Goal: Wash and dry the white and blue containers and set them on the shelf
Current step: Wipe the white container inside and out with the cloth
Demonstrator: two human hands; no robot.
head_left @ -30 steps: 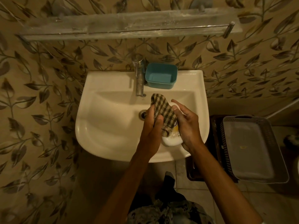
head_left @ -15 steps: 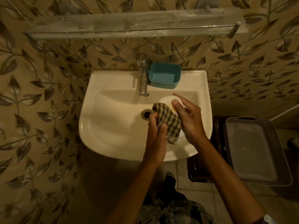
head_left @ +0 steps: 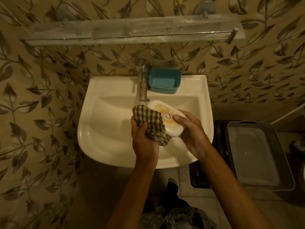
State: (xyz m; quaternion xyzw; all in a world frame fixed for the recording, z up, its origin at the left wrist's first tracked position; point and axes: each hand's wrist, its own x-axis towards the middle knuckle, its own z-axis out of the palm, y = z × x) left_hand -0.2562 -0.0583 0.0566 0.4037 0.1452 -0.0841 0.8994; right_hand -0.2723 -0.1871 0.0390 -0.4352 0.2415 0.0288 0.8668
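Note:
Over the white sink [head_left: 105, 129] my right hand [head_left: 191, 134] grips a white oval container [head_left: 165, 113] with a yellow label, its labelled face turned up. My left hand [head_left: 142, 138] holds a checked cloth [head_left: 150, 123] bunched against the container's left side. A blue rectangular container [head_left: 165, 80] stands open and upright on the sink's back ledge, just right of the metal tap [head_left: 142, 81]. The long shelf [head_left: 132, 30] runs along the wall above the sink.
A grey plastic tray [head_left: 257, 156] lies on a dark perforated basket [head_left: 221, 146] on the floor to the right of the sink. Leaf-patterned tiles cover the wall.
The white container has been turned so its labelled face shows fully. The cloth has slid from the container's top to its left side. Both hands have stayed over the basin.

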